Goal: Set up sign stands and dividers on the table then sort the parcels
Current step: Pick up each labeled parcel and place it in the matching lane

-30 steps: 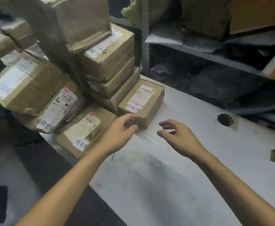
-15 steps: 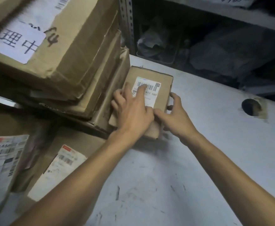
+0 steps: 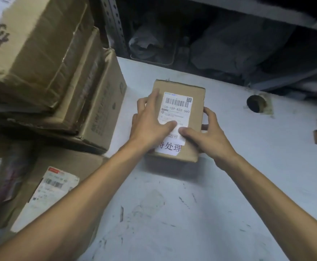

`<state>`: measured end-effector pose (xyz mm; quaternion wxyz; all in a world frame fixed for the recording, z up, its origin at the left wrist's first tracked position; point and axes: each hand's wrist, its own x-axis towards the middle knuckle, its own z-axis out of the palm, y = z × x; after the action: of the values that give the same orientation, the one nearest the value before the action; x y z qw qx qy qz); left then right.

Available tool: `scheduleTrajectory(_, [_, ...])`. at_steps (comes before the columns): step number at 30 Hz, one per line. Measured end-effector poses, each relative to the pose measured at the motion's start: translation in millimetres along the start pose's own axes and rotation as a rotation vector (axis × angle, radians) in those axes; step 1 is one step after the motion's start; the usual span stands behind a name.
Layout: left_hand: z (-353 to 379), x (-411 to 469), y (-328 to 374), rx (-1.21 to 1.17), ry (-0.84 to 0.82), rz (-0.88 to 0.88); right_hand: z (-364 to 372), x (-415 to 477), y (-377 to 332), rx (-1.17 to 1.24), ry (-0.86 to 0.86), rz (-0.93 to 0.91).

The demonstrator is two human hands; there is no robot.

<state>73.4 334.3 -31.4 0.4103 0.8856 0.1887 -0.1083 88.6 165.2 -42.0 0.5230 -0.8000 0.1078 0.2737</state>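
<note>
A small brown cardboard parcel [image 3: 193,102] with a barcode label and a white handwritten sticker is held just above or on the white table [image 3: 172,204]. My left hand [image 3: 150,123] grips its left side, fingers along the edge and thumb on the label. My right hand [image 3: 206,134] grips the right side, thumb on top and fingers curled round the right edge. The parcel stands apart from the stack of boxes, with a gap of bare table between them.
A stack of large cardboard boxes [image 3: 50,68] fills the left. More labelled parcels [image 3: 56,185] lie at the lower left. A round cable hole [image 3: 255,103] is in the table to the right. A metal shelf [image 3: 229,44] with dark bags stands behind.
Both hands reached the small parcel, took hold of it and pulled it right, away from the box stack. The camera has moved closer.
</note>
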Motion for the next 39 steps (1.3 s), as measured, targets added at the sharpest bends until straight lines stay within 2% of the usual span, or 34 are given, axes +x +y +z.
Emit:
scheduleTrajectory(5, [33.2,-38.5,8.6,-0.141,-0.04,-0.2,-25.3,-32.2,25.0,-0.052,-0.008,0.004])
scheduleTrajectory(8, [55.3,-58.6,16.3,-0.208,-0.068,-0.245,-45.4,-60.4,42.6,-0.06,0.006,0.023])
scheduleTrajectory(21, [124.4,-184.3,104.7,-0.243,-0.189,0.025,-154.6,-210.9,105.7,0.002,0.245,-0.005])
scheduleTrajectory(30, [163.2,-248.8,132.8,-0.233,-0.39,0.152,-183.9,-297.1,145.8,0.074,0.437,0.047])
scheduleTrajectory(39, [203.6,-288.3,168.7,-0.239,-0.461,0.201,-238.1,-339.1,172.5,0.099,0.486,0.049])
